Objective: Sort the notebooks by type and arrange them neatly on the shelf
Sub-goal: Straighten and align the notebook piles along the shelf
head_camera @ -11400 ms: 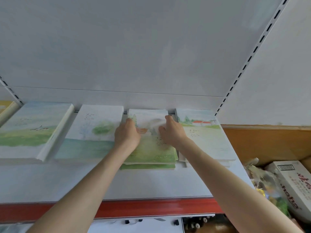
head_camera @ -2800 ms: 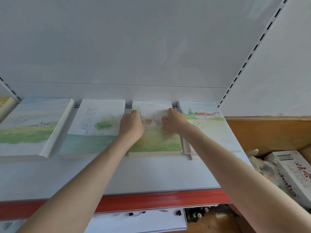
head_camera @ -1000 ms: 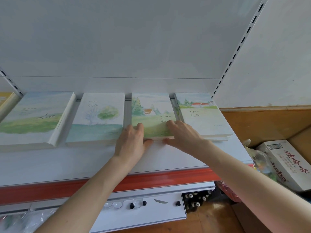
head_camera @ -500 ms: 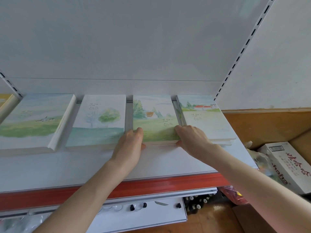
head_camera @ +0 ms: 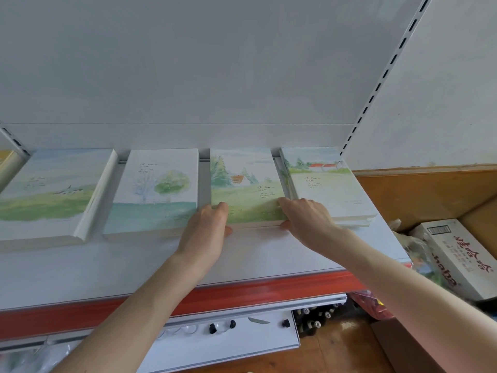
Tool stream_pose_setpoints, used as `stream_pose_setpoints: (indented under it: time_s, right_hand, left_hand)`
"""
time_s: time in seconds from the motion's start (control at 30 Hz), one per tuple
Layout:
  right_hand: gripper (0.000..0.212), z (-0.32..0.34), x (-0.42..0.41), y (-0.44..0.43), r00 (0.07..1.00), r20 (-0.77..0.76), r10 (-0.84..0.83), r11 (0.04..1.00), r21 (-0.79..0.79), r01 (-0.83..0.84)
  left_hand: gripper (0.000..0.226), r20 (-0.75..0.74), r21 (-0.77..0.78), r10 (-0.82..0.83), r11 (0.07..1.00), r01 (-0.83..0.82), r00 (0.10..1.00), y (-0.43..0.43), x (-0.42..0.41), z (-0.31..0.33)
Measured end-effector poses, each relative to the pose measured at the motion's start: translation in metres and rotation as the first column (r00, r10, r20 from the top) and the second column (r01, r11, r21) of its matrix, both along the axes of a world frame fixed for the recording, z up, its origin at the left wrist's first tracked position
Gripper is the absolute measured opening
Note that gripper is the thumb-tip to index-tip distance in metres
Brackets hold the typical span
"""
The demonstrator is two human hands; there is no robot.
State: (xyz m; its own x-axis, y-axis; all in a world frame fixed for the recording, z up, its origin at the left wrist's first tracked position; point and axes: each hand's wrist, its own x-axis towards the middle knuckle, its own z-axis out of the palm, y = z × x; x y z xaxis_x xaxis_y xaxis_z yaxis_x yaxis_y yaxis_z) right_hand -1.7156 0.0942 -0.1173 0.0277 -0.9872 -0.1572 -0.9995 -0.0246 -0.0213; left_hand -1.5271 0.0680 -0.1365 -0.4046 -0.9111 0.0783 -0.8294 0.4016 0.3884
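Shelf carries four notebook stacks in a row; bin at 3 o'clock holds a box and bags. Squaring looks in hand: left hand and right hand pinch the near corners of the third stack, at 12 o'clock. Next: nudge it level with its neighbours.

Four stacks of watercolour-cover notebooks lie flat, side by side, on the white shelf: bird-meadow stack, tree stack, pine-cottage stack, red-roof stack. The left hand and right hand grip the pine-cottage stack's near corners. The red-roof stack's lower copies sit slightly uneven.
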Motion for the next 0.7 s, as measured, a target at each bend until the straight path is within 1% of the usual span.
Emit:
stream_pose_setpoints:
  time_s: [0.2, 0.37, 0.53, 0.63, 0.7]
  right_hand:
    - [0.017, -0.001, 0.001, 0.002, 0.994, 0.082, -0.069, 0.998, -0.005, 0.069]
    - [0.032, 0.004, 0.003, 0.004, 0.986, 0.112, -0.122, 0.992, -0.004, 0.123]
    - [0.041, 0.007, 0.009, 0.007, 0.973, 0.141, -0.181, 0.984, 0.025, 0.179]
    - [0.039, 0.007, 0.010, 0.008, 0.968, 0.168, -0.186, 0.983, 0.022, 0.184]
    - [0.036, 0.008, 0.011, 0.011, 0.957, 0.218, -0.189, 0.982, 0.021, 0.189]
  left_hand:
    - [0.021, 0.012, 0.024, -0.032, 0.999, 0.032, 0.999, -0.004, 0.004, 0.002]
    - [0.033, 0.021, 0.018, -0.022, 1.000, 0.022, 1.000, -0.005, 0.003, 0.003]
    - [0.021, 0.045, -0.024, -0.060, 0.998, 0.061, 0.997, -0.003, 0.003, 0.003]
    - [0.019, 0.055, -0.002, -0.076, 0.997, 0.077, 0.996, -0.003, 0.002, 0.006]
    - [0.016, 0.062, 0.021, -0.087, 0.996, 0.086, 0.994, -0.002, 0.002, 0.008]
